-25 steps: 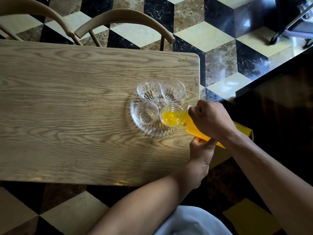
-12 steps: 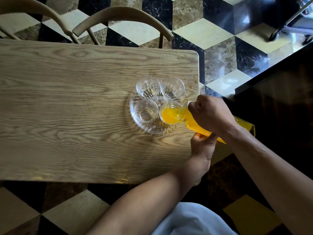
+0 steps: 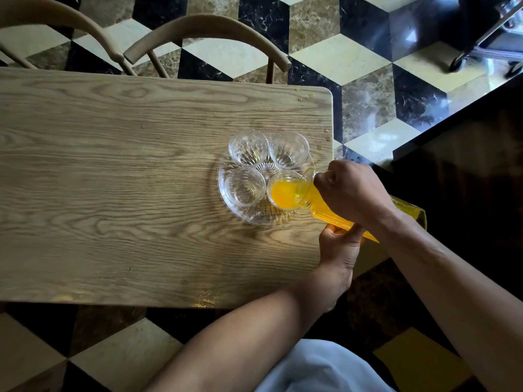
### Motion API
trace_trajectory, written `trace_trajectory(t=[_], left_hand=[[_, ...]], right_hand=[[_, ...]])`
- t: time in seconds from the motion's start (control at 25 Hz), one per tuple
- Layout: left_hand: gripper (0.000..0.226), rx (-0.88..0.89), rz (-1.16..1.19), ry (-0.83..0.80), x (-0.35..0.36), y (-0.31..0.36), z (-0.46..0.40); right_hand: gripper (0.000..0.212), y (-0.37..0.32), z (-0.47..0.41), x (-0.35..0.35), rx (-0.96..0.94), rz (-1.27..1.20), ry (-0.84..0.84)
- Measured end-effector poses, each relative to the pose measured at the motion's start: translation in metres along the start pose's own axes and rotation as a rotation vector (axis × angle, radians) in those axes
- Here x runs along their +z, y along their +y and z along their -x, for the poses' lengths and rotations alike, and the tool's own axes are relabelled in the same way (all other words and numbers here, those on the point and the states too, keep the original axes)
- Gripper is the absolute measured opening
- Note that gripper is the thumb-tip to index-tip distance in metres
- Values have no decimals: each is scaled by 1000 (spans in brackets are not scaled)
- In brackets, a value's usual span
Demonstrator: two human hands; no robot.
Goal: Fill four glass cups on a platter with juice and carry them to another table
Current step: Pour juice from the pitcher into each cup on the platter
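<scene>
Juice level in the near-right cup [image 3: 284,193] has risen since the earlier frame. Head view: right hand [image 3: 352,193] grips the tilted bottle [image 3: 322,209]; left hand [image 3: 341,244] holds it from beneath. Pour slowly, spout over the rim. Three cups stay empty on the platter [image 3: 254,217], near the tabletop [image 3: 113,179] edge.

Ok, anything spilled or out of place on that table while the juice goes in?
Yes: small droplets lie on the wooden table at its far right corner, and a few more by the right edge beyond the platter. The cups stand upright.
</scene>
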State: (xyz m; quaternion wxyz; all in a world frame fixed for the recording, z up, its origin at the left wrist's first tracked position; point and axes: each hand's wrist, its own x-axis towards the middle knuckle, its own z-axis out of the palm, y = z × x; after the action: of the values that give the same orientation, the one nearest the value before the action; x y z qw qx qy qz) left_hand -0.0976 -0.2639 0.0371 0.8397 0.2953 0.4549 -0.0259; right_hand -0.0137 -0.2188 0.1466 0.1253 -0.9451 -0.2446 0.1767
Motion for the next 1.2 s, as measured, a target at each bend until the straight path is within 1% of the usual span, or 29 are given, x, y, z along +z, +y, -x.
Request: trace_trajectory(t=[0.36,0.64,1.0,1.2], left_hand=[[93,-10,19,-14,1,4,3],[88,-25,42,-40,3,3,3],[86,-42,40,-46,2,6,5],[94,-25,10,-8,0,7,5]], right_hand=[[41,-3,1,-1,-8,-7,6],[40,-3,1,-1,-24,18,11],[39,-6,2,-3,-18,23,9],[40,-6,3,-6,13,-11,7]])
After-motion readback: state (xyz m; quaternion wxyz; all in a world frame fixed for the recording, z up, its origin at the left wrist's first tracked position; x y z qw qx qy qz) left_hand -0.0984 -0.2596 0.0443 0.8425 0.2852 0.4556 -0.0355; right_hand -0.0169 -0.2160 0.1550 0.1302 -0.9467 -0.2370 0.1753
